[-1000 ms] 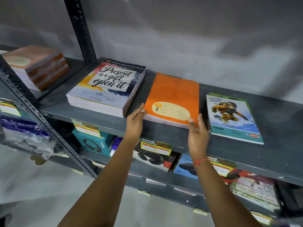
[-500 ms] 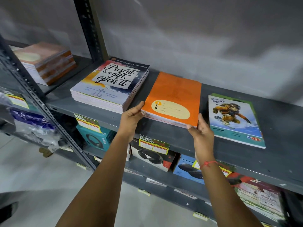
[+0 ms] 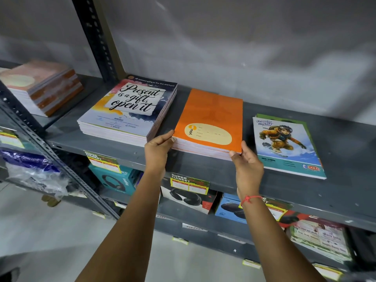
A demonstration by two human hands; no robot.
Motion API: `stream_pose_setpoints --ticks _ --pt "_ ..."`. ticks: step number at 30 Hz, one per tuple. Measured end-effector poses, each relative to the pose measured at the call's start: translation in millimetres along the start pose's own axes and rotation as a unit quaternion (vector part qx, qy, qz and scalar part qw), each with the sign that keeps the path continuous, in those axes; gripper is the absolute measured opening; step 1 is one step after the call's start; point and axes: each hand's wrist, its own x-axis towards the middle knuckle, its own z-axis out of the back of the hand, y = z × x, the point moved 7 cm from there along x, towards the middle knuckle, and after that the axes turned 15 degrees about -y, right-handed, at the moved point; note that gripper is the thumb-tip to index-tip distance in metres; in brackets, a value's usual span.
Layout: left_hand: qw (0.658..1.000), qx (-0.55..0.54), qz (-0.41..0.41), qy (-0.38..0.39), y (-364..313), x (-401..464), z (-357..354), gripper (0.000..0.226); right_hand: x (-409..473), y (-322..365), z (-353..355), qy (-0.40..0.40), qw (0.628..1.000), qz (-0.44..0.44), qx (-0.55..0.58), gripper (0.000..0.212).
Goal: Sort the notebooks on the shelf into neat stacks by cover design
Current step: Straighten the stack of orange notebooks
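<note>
- Orange covers mark the middle stack (image 3: 210, 123), which lies on the grey shelf (image 3: 335, 192) between the lettered stack (image 3: 130, 110) on the left and the cartoon notebooks (image 3: 284, 145) on the right.
- The left hand (image 3: 157, 151) pinches its near left corner, thumb on top; the right hand (image 3: 247, 161) clasps the near right corner. Each grip is closed on the stack, apparently to square its edges.
- Its pale page edges show several notebooks, slightly uneven, with a cream oval label on the top cover.
- Each stack shows a single design on top.
</note>
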Motion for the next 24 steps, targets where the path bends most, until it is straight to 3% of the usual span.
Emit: stream_pose_setpoints --ticks 19,22,24 --pt "1.000 -0.003 -0.008 -0.003 4.5 1.2 -1.3 0.025 -8.5 8.4 3.6 -0.080 0.989 0.069 -0.100 0.044" --pt "0.994 0.036 -0.058 -0.083 0.0 -18.1 7.3 0.028 -17.8 18.3 0.7 -0.061 0.973 0.122 -0.184 0.045" --pt "0.985 0.052 -0.136 -0.089 -7.1 -44.1 4.2 0.037 -25.3 24.4 6.6 -0.050 0.960 0.150 -0.232 0.047"
